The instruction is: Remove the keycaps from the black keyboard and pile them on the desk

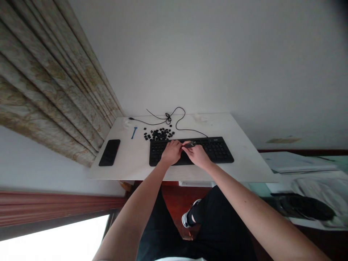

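Observation:
A black keyboard lies on the white table, parts of its middle hidden under my hands. My left hand rests over its left-middle keys, fingers bent and close together; whatever they pinch is too small to make out. Beside it, almost touching, my right hand is closed around a small dark tool, whose exact kind I cannot tell. Just behind the keyboard's left half is a loose heap of black keycaps, with a few scattered around it.
A blue tool lies left of the keycaps, and a black phone near the white table's left edge. The keyboard's cable loops toward the wall. Curtains hang at left; papers lie to the right.

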The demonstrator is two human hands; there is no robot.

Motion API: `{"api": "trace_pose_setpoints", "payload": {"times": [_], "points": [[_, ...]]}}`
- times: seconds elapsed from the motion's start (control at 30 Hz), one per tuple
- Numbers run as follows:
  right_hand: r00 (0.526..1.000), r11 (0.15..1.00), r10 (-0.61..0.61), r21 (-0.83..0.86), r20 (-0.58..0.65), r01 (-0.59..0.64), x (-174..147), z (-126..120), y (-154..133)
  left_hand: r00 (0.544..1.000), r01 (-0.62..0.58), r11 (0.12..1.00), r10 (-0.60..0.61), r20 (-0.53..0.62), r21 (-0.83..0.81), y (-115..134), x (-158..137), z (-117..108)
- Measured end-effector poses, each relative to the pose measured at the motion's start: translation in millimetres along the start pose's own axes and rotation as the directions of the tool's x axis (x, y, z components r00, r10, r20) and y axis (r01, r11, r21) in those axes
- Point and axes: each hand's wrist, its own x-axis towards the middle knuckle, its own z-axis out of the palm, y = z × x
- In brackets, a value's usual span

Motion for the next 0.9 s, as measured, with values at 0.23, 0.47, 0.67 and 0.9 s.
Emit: {"api": "trace_pose_setpoints", "payload": {"times": [0.23,0.47,0.67,0.9], "points": [[0.997,0.997,-0.019,-0.073,-0.079,0.013,-14,10,3,1.000,0.002,1.000,-0.002,0.006,-0.029,-2,-1,-1],[0.990,0.999,-0.024,-0.035,-0.140,0.020,-26,20,4,1.000,0.000,0.997,0.001,0.003,-0.074,0,-1,-4],[0.985,0.997,-0.083,-0.005,-0.149,0.083,-29,16,-13,1.000,-0.008,0.994,0.006,-0.013,-0.114,-3,-1,-1],[0.921,0.993,0.106,-0.012,-0.375,-0.119,-22,-37,13,0.985,-0.008,0.971,-0.034,-0.169,-0.239,-12,0,12]]}}
